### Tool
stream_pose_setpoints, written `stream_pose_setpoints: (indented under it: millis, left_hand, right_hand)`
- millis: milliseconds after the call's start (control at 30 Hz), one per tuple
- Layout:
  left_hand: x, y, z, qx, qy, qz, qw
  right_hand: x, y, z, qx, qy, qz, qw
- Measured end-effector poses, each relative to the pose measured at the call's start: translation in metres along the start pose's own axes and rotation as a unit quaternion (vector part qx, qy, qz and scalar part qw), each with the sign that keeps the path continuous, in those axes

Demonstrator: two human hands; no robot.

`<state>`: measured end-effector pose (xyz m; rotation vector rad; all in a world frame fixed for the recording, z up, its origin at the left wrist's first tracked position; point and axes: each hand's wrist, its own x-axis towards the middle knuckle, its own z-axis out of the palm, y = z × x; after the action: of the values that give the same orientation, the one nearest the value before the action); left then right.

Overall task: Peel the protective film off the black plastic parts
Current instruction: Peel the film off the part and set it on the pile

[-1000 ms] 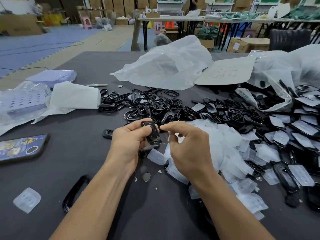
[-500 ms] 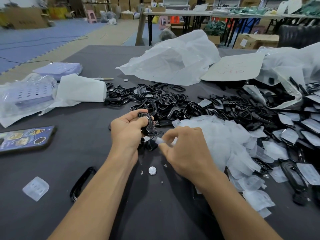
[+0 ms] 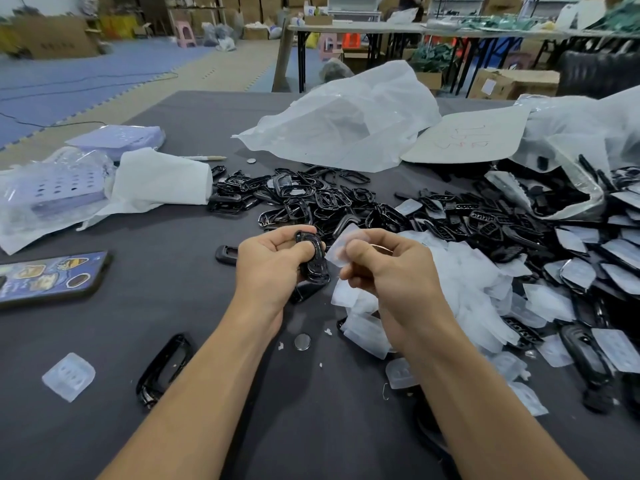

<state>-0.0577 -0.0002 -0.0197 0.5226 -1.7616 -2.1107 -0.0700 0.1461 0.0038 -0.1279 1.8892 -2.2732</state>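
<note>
Left hand [image 3: 273, 268] grips a black plastic part [image 3: 314, 258] above the dark table [image 3: 173, 306]. Right hand [image 3: 391, 271] pinches a clear film piece [image 3: 341, 245], just beside the part. Film pile [image 3: 478, 289] lies right.

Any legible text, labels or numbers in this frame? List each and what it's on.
Nothing can be read with certainty.
Cardboard sheet: red handwriting, upside down to the camera, not legible.
Phone: stickers on its case, any lettering too blurred.
Carton at far left: dark print, too small and blurred.
</note>
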Motion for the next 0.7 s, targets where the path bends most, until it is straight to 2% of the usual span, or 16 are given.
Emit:
stream_pose_setpoints:
  millis: [467,700]
  left_hand:
    - [-0.0006,-0.0055,0.0015,0.018,-0.028,0.002,0.999]
    - [-0.0052,-0.0015,-0.0014,0.027,-0.094,0.061,0.993]
  right_hand:
    - [0.0038,0.0004,-0.0001,0.048,0.027,0.040,0.998]
    - [0.0043,0.0050,0.0005,0.018,0.043,-0.019,0.999]
